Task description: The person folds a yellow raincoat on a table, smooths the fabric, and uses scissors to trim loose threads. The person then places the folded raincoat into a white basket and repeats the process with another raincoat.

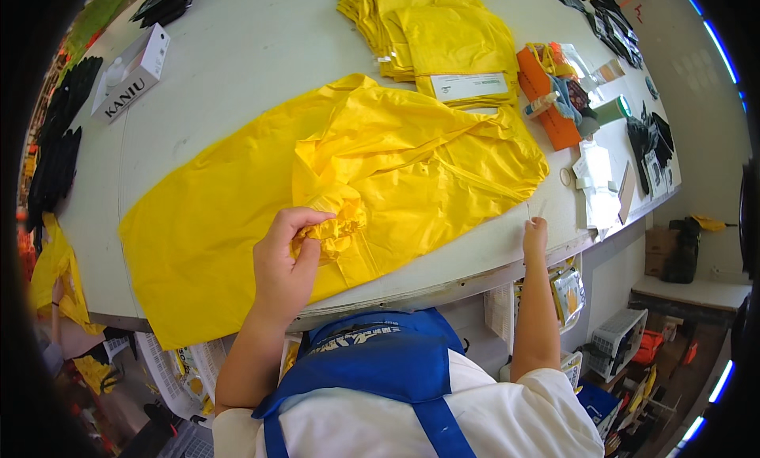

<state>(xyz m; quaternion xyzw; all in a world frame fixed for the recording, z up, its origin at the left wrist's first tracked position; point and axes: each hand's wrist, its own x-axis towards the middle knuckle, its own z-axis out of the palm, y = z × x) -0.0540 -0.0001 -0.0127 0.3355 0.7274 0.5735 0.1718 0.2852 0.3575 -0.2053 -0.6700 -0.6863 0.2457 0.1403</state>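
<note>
A large yellow raincoat-like garment of thin, shiny material lies spread across the table in front of me, its upper layer wrinkled and bunched. My left hand is closed on a gathered, ruffled end of it, which looks like a cuff, with thumb and forefinger pinching the folds. To the right, my right hand is by the table's near edge, just off the garment's right end. Its fingers are pressed together around something thin and pale, too small to make out.
A stack of folded yellow garments sits at the far side, beside an orange box of small items. White packets lie at the right; a white box stands far left. White baskets are below the table.
</note>
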